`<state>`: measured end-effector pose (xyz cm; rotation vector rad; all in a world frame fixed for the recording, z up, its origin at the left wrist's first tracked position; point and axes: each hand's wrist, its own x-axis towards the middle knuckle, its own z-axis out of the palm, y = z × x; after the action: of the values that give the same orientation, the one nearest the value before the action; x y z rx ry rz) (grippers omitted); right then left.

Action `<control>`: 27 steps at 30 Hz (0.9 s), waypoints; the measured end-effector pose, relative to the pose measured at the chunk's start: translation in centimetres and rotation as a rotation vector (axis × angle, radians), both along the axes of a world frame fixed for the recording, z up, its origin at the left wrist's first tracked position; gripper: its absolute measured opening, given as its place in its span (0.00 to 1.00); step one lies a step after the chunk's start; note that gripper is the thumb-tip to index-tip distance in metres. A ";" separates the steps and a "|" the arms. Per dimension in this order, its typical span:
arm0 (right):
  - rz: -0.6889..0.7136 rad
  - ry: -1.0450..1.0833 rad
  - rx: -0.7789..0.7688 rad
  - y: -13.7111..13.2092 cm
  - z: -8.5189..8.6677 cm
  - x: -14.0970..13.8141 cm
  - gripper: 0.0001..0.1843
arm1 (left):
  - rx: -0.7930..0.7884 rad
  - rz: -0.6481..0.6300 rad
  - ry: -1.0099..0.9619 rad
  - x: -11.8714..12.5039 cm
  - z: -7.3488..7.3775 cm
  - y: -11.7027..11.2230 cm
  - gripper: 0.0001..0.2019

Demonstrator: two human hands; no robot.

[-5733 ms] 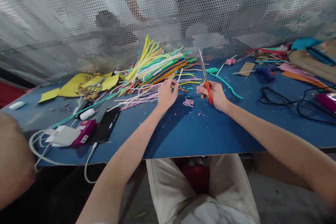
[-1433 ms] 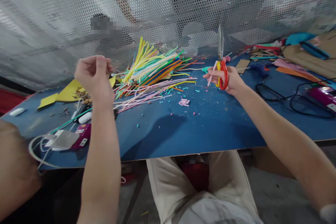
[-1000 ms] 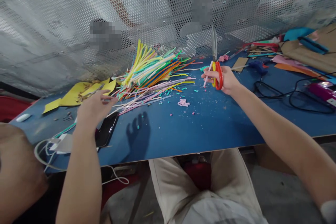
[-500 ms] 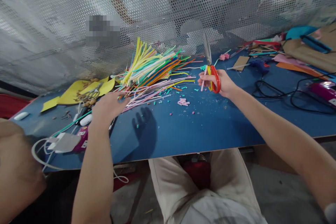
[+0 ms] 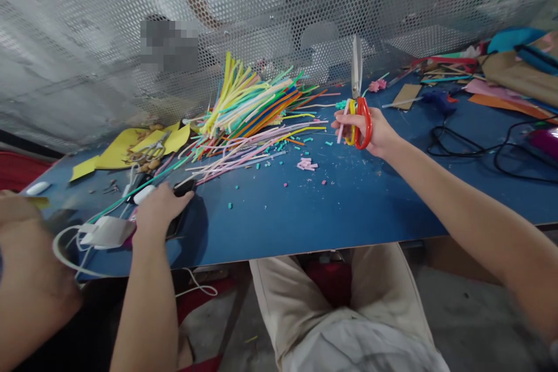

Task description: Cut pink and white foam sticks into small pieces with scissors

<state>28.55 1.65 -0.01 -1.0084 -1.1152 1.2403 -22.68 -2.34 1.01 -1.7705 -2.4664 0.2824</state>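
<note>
My right hand (image 5: 372, 131) is closed around the scissors (image 5: 357, 75), whose red and yellow handles sit in the palm with the blades pointing up and away. A short pale pink pipe cleaner piece (image 5: 342, 122) is also pinched in its fingers. My left hand (image 5: 159, 212) lies over a dark, flat, phone-like object (image 5: 183, 192), thumb stretched out to the right; its other fingers are partly hidden. Between the hands, a loose row of pink and lilac pipe cleaners (image 5: 244, 154) lies in front of a big multicoloured pipe cleaner bundle (image 5: 253, 110). Short pink cut pieces (image 5: 307, 164) form a small heap.
Another person's arm (image 5: 30, 279) reaches in at the left, near a white charger (image 5: 108, 232) with cables. Yellow paper (image 5: 117, 151) carries a second pair of scissors. A blue glue gun (image 5: 440, 102) with black cord lies right. Perforated metal mesh (image 5: 279, 17) stands behind the table.
My left hand has moved back and left, from the loose pipe cleaners onto the dark flat object. My right hand keeps the scissors and pink piece nearly in place; the view has shifted slightly.
</note>
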 end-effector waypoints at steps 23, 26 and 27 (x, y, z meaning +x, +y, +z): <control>0.015 -0.011 -0.005 -0.3 -0.1 -0.2 0.14 | -0.038 0.256 -0.015 0.3 0.4 -1.0 0.52; 0.035 -0.048 0.015 -0.4 -0.2 -0.3 0.16 | -0.064 0.207 -0.054 -0.1 0.6 -1.3 0.51; 0.049 -0.071 0.033 -0.4 -0.3 -0.3 0.17 | -0.071 0.162 -0.063 0.2 1.0 -1.6 0.50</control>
<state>28.23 1.25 -0.35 -1.0119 -1.2176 1.2295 -22.53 -3.89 1.96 -1.6311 -2.6819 0.3346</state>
